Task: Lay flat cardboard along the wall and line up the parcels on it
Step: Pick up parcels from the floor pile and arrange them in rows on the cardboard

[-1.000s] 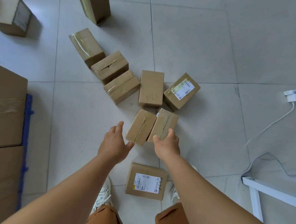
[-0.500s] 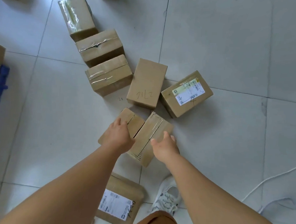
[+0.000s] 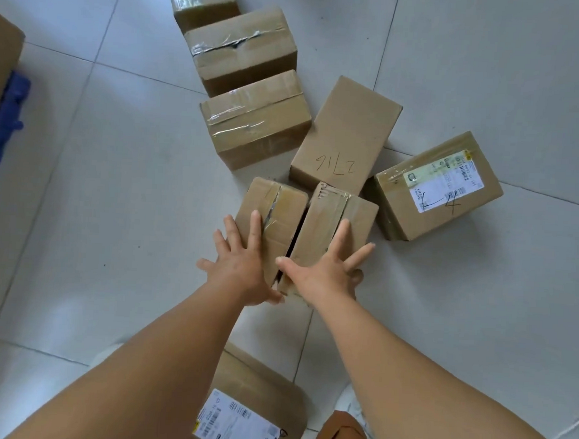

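Observation:
Two small taped cardboard parcels lie side by side on the tiled floor. My left hand [image 3: 242, 267] rests flat with spread fingers on the left parcel [image 3: 282, 205]. My right hand [image 3: 325, 271] lies flat with spread fingers on the right parcel [image 3: 345, 215]. Behind them sit a plain parcel with handwriting [image 3: 346, 138], a labelled parcel [image 3: 440, 187] to the right, and a row of three taped parcels [image 3: 256, 123] [image 3: 240, 49] [image 3: 202, 0] running back left. No flat cardboard sheet shows under them.
Another labelled parcel [image 3: 248, 408] lies between my feet at the bottom. A large cardboard box [image 3: 1, 56] and a blue plastic object [image 3: 5, 117] stand at the left edge. My knee [image 3: 340, 437] shows at the bottom. Bare tile [image 3: 477, 313] stretches to the right.
The view has come closer and lower. Both hands went from curled at the near ends of the two parcels to flat and spread on their tops.

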